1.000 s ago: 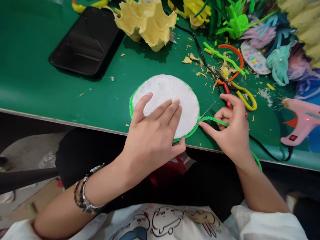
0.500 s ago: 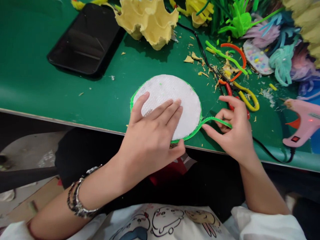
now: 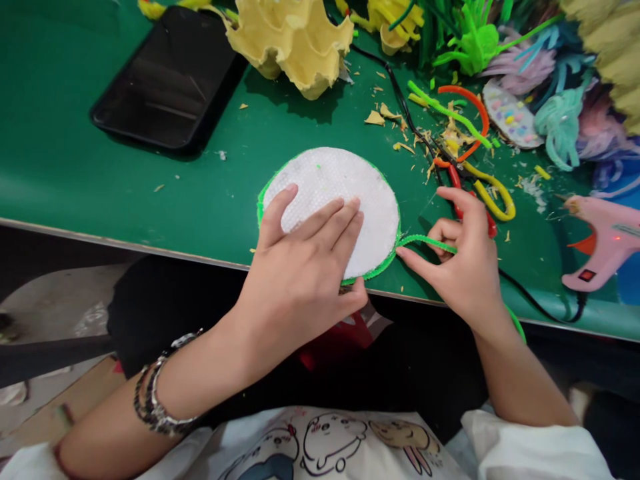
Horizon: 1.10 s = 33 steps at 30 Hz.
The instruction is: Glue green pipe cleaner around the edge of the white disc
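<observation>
A white, textured round disc lies at the front edge of the green table. Bright green pipe cleaner runs around its rim. My left hand rests flat on the disc, fingers stretched out and thumb tucked by the near rim. From the disc's right side the loose end of the pipe cleaner passes into my right hand, whose curled fingers hold it. The right thumb tip touches the rim where the strand leaves it, while the index finger is raised apart. A green tail shows beyond the right wrist.
A black phone lies at the left, a yellow egg-carton piece behind the disc. Scissors, pliers with red handles, scraps and a cable lie right of it. A pink glue gun with a lit switch sits far right.
My right thumb has moved left and now meets the disc's rim at the pipe cleaner. The green tail has come into sight by the right wrist. My left hand stays in place.
</observation>
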### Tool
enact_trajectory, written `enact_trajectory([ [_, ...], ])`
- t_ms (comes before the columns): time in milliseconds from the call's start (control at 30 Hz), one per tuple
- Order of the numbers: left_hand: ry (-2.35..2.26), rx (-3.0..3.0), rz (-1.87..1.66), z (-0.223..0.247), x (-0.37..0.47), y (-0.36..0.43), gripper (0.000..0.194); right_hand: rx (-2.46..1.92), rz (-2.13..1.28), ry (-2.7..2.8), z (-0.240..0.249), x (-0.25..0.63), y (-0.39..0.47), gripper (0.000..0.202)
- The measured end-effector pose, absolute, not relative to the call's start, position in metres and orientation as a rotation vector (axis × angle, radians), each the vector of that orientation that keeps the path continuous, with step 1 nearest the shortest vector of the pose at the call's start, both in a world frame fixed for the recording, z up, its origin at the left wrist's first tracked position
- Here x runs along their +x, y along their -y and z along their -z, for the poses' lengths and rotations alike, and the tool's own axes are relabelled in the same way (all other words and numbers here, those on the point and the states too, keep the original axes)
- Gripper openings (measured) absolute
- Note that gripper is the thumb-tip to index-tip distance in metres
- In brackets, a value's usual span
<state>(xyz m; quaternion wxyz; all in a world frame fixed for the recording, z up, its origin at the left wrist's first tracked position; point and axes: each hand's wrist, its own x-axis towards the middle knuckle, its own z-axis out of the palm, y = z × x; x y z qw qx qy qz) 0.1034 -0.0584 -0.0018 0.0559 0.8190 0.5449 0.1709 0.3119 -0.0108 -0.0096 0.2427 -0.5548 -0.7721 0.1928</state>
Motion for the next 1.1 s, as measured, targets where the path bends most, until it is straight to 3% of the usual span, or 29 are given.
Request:
enact_trajectory([
  [600, -1.646, 2.456, -0.532, 0.002, 0.102, 0.056, 0.046, -1.347, -0.806, 2.033, 0.011, 0.327, -0.003, 0.061],
  [933, -1.649, 2.453, -0.509, 0.001, 0.103, 0.056, 0.046, -1.319, -0.654, 2.038, 0.011, 0.325, -0.002, 0.062],
  [1100, -1.644, 2.494, -0.489, 0.001, 0.101, 0.055, 0.048, -1.067, -0.642, 2.071, 0.009, 0.332, -0.007, 0.045],
])
